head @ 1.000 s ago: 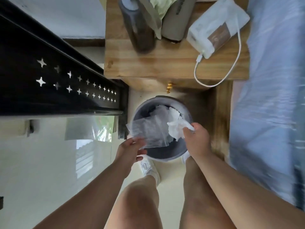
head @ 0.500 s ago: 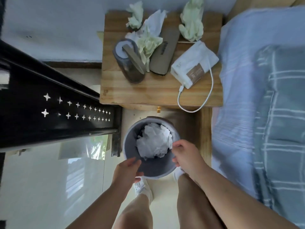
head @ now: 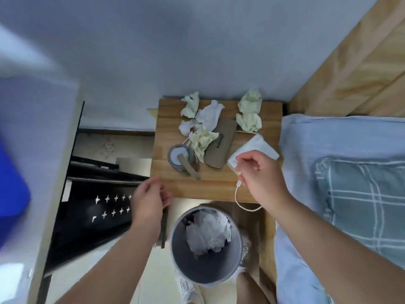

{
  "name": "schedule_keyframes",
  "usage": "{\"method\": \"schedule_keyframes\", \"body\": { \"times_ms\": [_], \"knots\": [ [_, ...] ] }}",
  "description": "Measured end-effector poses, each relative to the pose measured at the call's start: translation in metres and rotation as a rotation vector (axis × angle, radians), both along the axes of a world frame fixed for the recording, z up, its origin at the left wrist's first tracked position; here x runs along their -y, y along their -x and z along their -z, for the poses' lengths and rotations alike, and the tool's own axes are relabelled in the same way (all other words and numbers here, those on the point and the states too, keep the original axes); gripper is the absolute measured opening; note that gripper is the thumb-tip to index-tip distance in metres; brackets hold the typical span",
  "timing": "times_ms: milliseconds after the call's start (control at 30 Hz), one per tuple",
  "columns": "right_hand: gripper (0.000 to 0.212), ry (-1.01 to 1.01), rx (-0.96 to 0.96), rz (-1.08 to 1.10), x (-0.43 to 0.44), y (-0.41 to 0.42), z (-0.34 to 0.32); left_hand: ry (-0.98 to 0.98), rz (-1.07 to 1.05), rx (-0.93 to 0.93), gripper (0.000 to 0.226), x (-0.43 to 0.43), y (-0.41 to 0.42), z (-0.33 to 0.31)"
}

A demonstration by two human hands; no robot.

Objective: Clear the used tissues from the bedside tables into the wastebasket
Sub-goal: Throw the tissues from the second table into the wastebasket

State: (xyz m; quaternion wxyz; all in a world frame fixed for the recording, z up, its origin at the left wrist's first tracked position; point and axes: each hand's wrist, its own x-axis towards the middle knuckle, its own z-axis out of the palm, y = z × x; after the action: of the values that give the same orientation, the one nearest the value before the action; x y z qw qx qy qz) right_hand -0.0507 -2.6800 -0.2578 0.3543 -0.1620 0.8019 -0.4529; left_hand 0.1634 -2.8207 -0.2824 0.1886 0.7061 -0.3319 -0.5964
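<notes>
Several crumpled tissues lie at the back of the wooden bedside table (head: pixel 219 185): a pale green one (head: pixel 190 104), a white one (head: pixel 209 115), a green one (head: pixel 202 139) and a green pair (head: pixel 249 110) at the right. The grey wastebasket (head: pixel 197 270) stands on the floor in front of the table, with white tissues (head: pixel 208 233) in it. My left hand (head: pixel 151 202) hovers empty at the table's front left corner, fingers loosely apart. My right hand (head: pixel 260 174) is over the table's right front, fingers curled in, nothing visible in it.
On the table stand a grey cylinder (head: pixel 180 157) with a stick, a flat grey case (head: pixel 221 145) and a white power bank (head: pixel 256 145) with a dangling cable (head: pixel 241 205). A black perforated rack (head: pixel 94 205) is left; the bed (head: pixel 328 139) and checked pillow (head: pixel 361 205) are right.
Both hands let the tissues drop into the wastebasket, then rose from its rim to above the table's front edge. The view tilted up toward the wall.
</notes>
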Motion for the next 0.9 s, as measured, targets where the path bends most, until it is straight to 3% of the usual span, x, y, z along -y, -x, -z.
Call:
{"method": "schedule_keyframes", "body": {
  "times_ms": [167, 333, 533, 667, 800, 900],
  "knots": [
    [0.017, -0.034, -0.225, -0.185, 0.051, 0.030, 0.013, 0.084, 0.119, -0.036, 0.018, 0.070, 0.032, -0.006],
    [0.039, -0.057, -0.623, -0.515, 0.087, 0.031, 0.030, 0.288, 0.555, 0.114, 0.019, 0.110, 0.069, 0.003],
    [0.062, -0.135, -0.806, -0.746, 0.108, 0.026, 0.048, 0.742, 1.190, 0.299, 0.050, 0.136, 0.109, 0.027],
    [0.070, -0.235, -0.891, -0.823, 0.110, 0.021, 0.060, 0.785, 1.354, 0.334, 0.069, 0.150, 0.128, 0.037],
    [0.075, -0.248, -0.927, -0.796, 0.113, 0.016, 0.069, 0.724, 1.462, 0.433, 0.050, 0.154, 0.143, 0.046],
    [0.056, -0.203, -0.930, -0.755, 0.117, 0.014, 0.071, 0.692, 1.394, 0.524, 0.031, 0.157, 0.147, 0.049]
  ]
}}
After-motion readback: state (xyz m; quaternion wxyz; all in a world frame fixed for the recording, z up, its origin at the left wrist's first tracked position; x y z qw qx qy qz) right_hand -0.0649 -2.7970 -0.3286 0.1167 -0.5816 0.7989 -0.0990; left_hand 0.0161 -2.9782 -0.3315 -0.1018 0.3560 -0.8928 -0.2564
